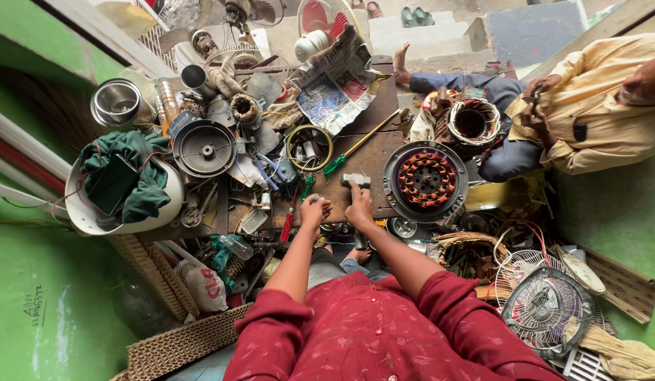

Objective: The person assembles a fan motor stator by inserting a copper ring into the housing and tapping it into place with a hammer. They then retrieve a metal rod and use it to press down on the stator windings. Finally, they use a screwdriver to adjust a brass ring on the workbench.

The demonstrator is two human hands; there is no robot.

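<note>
My right hand (pixel 358 209) grips the handle of a hammer (pixel 356 181), its metal head raised over the dark wooden work board (pixel 363 159). My left hand (pixel 315 210) is closed around a small metal part just left of the hammer. A round fan motor stator with copper windings (pixel 425 180) lies on the board to the right of both hands. A green-handled screwdriver (pixel 341 159) and a red-handled tool (pixel 288 224) lie near my left hand.
A seated person in a yellow shirt (pixel 596 106) handles something at the right, beside another wound stator (pixel 473 123). Newspaper (pixel 334 85), a dark round motor cover (pixel 204 149), steel cups (pixel 117 102), a white bowl with green cloth (pixel 126 180) and fan guards (pixel 546 307) crowd around.
</note>
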